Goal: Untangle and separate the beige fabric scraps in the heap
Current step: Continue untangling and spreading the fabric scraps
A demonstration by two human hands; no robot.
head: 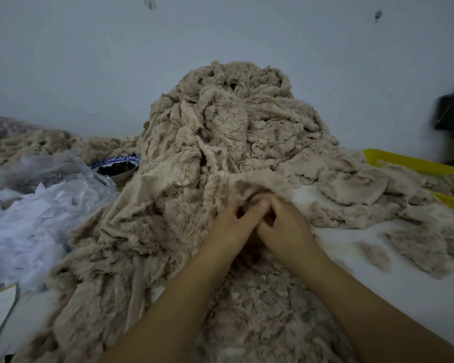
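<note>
My left hand and right hand both pinch one scrap low on the heap. I should part them slowly so snagged threads slip free.

This looks like a small workroom for sorting cloth. A big heap of beige fabric scraps sits on a white table. Left of the heap lie plastic bags of white scraps and a bowl. Right of it are a yellow basket and a black bag.
</note>
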